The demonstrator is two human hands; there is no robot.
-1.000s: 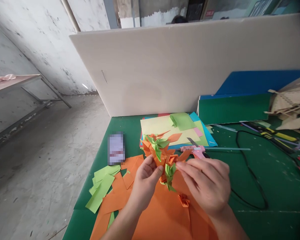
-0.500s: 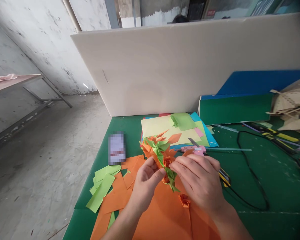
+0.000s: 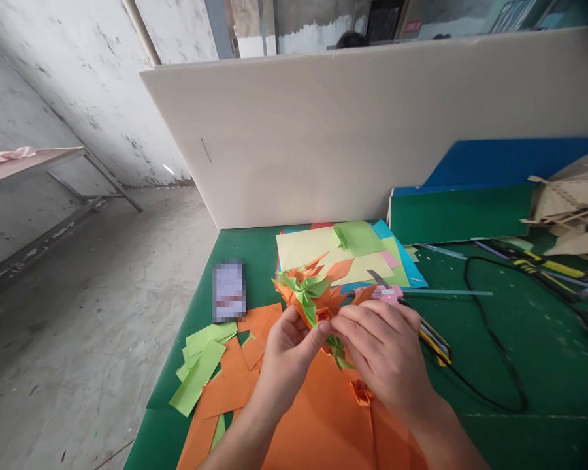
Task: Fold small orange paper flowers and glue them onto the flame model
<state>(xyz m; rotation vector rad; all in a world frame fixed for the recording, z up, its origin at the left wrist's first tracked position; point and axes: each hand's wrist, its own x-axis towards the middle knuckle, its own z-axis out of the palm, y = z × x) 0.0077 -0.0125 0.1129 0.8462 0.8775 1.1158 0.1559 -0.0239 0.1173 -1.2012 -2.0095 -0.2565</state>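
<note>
Between my hands is an orange and green folded-paper flower piece point(image 3: 305, 287), with pointed orange petals and green leaves. My left hand point(image 3: 290, 352) grips its near left side, thumb pressed at the front. The fingers of my right hand point(image 3: 385, 349) are closed at its right side, beside a small orange paper rose point(image 3: 323, 316); part of the piece is hidden behind them. A loose orange paper flower point(image 3: 361, 393) lies below my right hand on a large orange sheet point(image 3: 318, 424).
Green and orange paper strips point(image 3: 199, 375) lie left, below a blurred phone point(image 3: 228, 290). Behind my hands are coloured sheets point(image 3: 308, 245), a pink glue gun point(image 3: 379, 294) with a cable and a yellow-black utility knife point(image 3: 436, 343). A white board point(image 3: 323, 130) stands across the back.
The flower piece has tilted and turned slightly, so its green leaves sit a little further left. My right hand has shifted slightly left and up, closer to my left thumb.
</note>
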